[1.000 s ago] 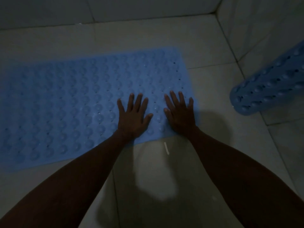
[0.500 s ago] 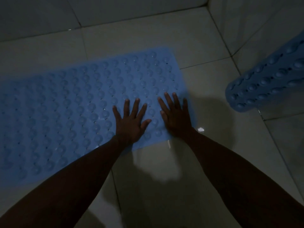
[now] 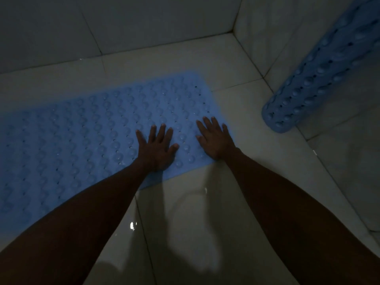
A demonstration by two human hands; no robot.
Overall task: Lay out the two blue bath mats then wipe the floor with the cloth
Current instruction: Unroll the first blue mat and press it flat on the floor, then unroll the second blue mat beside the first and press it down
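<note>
A blue bath mat (image 3: 86, 140) with rows of bumps and small holes lies flat on the pale tiled floor, running from the left edge to the middle of the head view. My left hand (image 3: 157, 148) presses flat on its near right part, fingers spread. My right hand (image 3: 216, 140) presses flat on the mat's right end, fingers straight. A second blue bath mat (image 3: 320, 79) leans rolled or curled against the right wall, its lower end touching the floor. No cloth is in view.
The glossy tiled floor (image 3: 195, 212) is wet-looking and reflects light in front of me. Tiled walls (image 3: 144, 23) meet in a corner at the back right, close behind the flat mat.
Both hands stay pressed flat on the mat's right end. The view has shifted, showing more of the back wall and the leaning mat.
</note>
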